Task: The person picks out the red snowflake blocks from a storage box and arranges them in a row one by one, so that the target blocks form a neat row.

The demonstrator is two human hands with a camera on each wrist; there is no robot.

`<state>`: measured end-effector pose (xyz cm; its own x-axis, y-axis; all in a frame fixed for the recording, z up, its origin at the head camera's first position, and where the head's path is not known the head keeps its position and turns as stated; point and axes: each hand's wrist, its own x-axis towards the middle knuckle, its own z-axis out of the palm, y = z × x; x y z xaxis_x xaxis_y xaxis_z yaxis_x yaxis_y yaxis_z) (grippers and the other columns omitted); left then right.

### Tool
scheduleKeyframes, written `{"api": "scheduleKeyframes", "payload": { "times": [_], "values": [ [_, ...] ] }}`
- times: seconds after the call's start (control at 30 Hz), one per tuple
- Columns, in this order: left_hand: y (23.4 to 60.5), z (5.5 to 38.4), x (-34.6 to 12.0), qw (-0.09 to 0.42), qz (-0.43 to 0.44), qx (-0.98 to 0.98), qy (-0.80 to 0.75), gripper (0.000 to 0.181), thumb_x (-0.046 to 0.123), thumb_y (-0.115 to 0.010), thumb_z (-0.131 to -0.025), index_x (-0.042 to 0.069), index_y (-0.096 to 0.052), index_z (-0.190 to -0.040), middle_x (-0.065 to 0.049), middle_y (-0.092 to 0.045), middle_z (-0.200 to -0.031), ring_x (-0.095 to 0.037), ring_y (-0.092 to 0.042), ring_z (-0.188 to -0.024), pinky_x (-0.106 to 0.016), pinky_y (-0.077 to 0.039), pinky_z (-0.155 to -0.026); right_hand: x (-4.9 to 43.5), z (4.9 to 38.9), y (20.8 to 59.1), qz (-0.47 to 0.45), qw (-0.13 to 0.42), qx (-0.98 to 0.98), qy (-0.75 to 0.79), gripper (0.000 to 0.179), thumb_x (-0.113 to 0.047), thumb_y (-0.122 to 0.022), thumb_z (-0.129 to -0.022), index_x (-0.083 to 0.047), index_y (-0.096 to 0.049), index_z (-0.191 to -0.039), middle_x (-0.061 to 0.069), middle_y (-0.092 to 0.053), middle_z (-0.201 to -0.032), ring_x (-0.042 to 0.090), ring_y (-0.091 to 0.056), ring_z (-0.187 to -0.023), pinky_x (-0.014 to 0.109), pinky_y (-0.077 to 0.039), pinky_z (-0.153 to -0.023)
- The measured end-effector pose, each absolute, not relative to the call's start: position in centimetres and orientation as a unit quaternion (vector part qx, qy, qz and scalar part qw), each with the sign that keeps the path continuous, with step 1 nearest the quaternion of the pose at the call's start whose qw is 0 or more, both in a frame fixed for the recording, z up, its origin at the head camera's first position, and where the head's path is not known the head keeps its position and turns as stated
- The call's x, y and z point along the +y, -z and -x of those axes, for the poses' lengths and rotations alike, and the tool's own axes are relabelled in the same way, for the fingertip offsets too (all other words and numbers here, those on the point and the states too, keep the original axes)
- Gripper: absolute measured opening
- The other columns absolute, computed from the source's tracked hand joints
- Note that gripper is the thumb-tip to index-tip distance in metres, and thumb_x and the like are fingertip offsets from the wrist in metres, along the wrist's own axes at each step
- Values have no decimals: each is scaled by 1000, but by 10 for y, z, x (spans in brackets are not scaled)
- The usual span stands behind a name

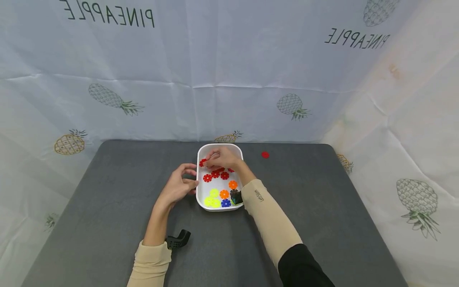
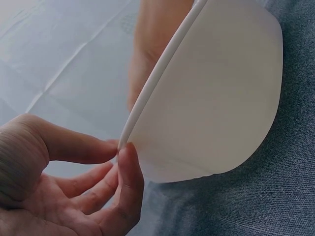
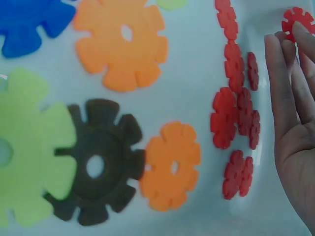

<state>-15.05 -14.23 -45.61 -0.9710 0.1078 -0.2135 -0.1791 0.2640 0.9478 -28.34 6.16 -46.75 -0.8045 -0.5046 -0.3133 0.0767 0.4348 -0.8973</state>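
A white tray (image 1: pixel 219 184) (image 2: pixel 211 93) stands on the table with toothed plastic discs inside. At its left side my left hand (image 1: pixel 177 185) (image 2: pixel 74 187) pinches the rim between thumb and finger. My right hand (image 1: pixel 224 157) (image 3: pixel 298 113) reaches over the tray's far end and pinches a red toothed disc (image 1: pixel 203 162) (image 3: pixel 290 17) at its fingertips. More red discs (image 1: pixel 207 178) (image 3: pixel 225 118) lie below that hand, some overlapping. Nearer the front are orange discs (image 1: pixel 224 194) (image 3: pixel 170 164), yellow-green discs (image 1: pixel 215 203), a blue disc (image 1: pixel 226 203) and a black disc (image 3: pixel 123 172), partly covered.
One red disc (image 1: pixel 265 154) lies on the dark grey table (image 1: pixel 305 199), right of the tray near the far edge. A pale cloth (image 1: pixel 215 59) printed with pineapples hangs behind and around the table. A black wrist device (image 1: pixel 178 240) sits at the left wrist.
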Motion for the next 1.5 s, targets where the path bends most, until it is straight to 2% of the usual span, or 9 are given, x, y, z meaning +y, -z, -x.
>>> {"api": "scheduleKeyframes", "payload": {
  "times": [0.37,0.47,0.6,0.7,0.87,0.97,1.17,1.33,1.5],
  "values": [
    [458,151,-144,118,25,785,-608,58,2,-69,-100,3,-46,-154,-23,-57,-136,-36,-75,-110,-39,-68,-79,82,288,432,177,238,790,536,24,-10,-74,-102,-2,-71,-125,26,-79,-118,45,-78,-107,47,-65,-99],
    [458,150,-144,117,25,784,-610,58,2,-69,-100,3,-46,-154,-23,-57,-136,-36,-76,-110,-39,-68,-79,95,292,423,186,227,784,548,27,-8,-72,-103,-1,-69,-129,28,-77,-119,41,-79,-102,50,-64,-100],
    [459,150,-145,114,24,782,-612,59,1,-69,-100,2,-46,-154,-23,-57,-136,-36,-76,-110,-37,-67,-78,119,299,416,183,215,777,563,29,-5,-69,-104,0,-66,-132,31,-75,-121,28,-80,-93,57,-61,-102],
    [459,149,-145,113,23,782,-613,59,1,-69,-99,2,-46,-154,-24,-57,-136,-38,-76,-111,-35,-66,-77,141,303,412,167,208,780,566,31,-6,-68,-104,-1,-65,-135,29,-74,-121,28,-81,-94,57,-61,-102],
    [459,149,-146,112,20,781,-614,59,1,-68,-99,1,-46,-154,-24,-57,-135,-40,-76,-112,-34,-66,-76,182,308,412,136,193,791,564,34,-8,-70,-105,-1,-64,-138,28,-73,-124,32,-81,-97,48,-66,-95],
    [459,148,-146,111,17,782,-613,59,1,-68,-99,1,-46,-154,-24,-57,-135,-40,-76,-112,-34,-66,-77,206,311,416,117,189,796,563,34,-8,-69,-105,0,-64,-138,29,-72,-125,33,-80,-98,52,-65,-98],
    [458,148,-145,109,14,783,-612,58,1,-68,-99,1,-46,-153,-24,-57,-134,-40,-76,-112,-35,-67,-78,248,310,426,90,194,811,545,38,-10,-66,-108,3,-60,-143,22,-74,-127,32,-81,-102,63,-57,-107],
    [458,149,-144,111,14,783,-611,58,2,-69,-99,2,-47,-153,-23,-57,-135,-35,-77,-110,-34,-66,-77,276,305,436,64,208,814,539,42,-10,-63,-109,5,-56,-147,35,-64,-143,16,-80,-94,60,-56,-110],
    [458,149,-144,113,15,783,-612,58,2,-69,-100,2,-47,-153,-23,-57,-135,-35,-76,-109,-32,-66,-76,296,300,451,37,204,827,523,44,-9,-64,-109,7,-55,-149,31,-73,-131,12,-80,-87,49,-64,-100]
  ]
}}
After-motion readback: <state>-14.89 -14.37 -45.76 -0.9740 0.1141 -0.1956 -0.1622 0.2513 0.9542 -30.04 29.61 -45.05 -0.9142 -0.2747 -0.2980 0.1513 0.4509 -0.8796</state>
